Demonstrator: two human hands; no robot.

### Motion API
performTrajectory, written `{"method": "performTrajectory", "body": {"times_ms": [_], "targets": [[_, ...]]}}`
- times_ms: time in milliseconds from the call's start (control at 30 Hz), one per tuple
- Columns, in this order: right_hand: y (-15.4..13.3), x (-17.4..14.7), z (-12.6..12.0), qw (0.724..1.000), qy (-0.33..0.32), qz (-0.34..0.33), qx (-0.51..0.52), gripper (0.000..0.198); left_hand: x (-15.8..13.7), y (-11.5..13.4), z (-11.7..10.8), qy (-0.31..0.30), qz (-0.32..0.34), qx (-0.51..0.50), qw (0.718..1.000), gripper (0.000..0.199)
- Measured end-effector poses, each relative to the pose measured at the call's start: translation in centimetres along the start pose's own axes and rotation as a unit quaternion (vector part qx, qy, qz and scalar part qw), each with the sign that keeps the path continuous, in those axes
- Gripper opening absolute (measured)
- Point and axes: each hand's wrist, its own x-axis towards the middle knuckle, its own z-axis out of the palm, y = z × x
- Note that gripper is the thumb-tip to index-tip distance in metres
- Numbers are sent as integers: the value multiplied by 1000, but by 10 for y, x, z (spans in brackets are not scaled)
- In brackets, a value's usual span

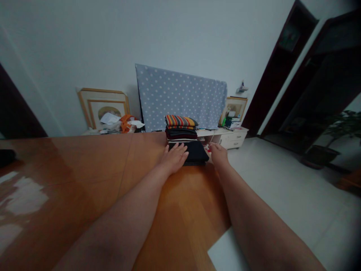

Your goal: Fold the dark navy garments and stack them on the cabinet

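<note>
Head view: left hand [175, 157] flat, fingers spread, hiding part of dark folded cloth [197, 151] on table [138, 158]; right hand [219, 153] curled by table's right edge, grip I can't tell; wood stretches left.

Black garment [196, 151], white-dotted blue-grey drape [182, 96]

Left hand [175, 156] hides part of dark folded cloth [196, 151] at surface's [135, 152] far right corner. Right hand [219, 153]: fingertips blurred, contact unclear. White sheet [225, 250], right edge: bottom cropped by frame, part behind forearm [251, 214].
</note>
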Motion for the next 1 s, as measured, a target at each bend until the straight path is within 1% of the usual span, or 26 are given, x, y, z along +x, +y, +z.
{"method": "performTrajectory", "body": {"times_ms": [67, 100, 167, 200, 233, 267, 333, 400, 533, 633, 767, 867, 933, 1000], "targets": [[-2, -2, 5, 998, -27, -49, -35, 28, -1, 1, 0, -36, -21, 13, 999, 61], [-2, -4, 7, 993, -53, -83, -63, 30, -1, 2, -1, -44, -29, 15, 998, 62], [-2, -8, 13, 970, -112, -159, -146, 34, 0, 2, -1, -48, -41, 11, 998, 63], [-1, -11, 15, 954, -139, -183, -192, 36, 0, 2, -1, -46, -47, 6, 998, 62], [0, -13, 17, 940, -161, -190, -234, 39, 1, 2, -1, -43, -53, -1, 998, 62], [2, -16, 18, 930, -179, -181, -265, 42, 1, 2, -1, -40, -59, -9, 997, 61], [6, -19, 20, 915, -212, -149, -308, 48, 2, 2, 0, -30, -71, -28, 997, 60], [9, -20, 19, 905, -232, -127, -332, 51, 3, 1, 1, -18, -83, -53, 995, 58], [11, -20, 18, 901, -237, -105, -348, 52, 4, -2, 6, 1, -99, -99, 990, 53], [8, -20, 17, 902, -227, -95, -354, 51, 3, -4, 11, 17, -100, -89, 991, 59], [0, -20, 15, 911, -174, -81, -364, 50, 1, -5, 9, 59, -89, -48, 993, 68], [-6, -19, 16, 918, -133, -101, -360, 51, -1, -1, 3, 84, -57, -36, 994, 62], [-8, -19, 18, 914, -140, -120, -361, 52, -1, 1, 1, 81, -40, -43, 995, 54], [-8, -20, 21, 904, -179, -119, -370, 52, -1, 2, 2, 63, -37, -56, 996, 48]]}}
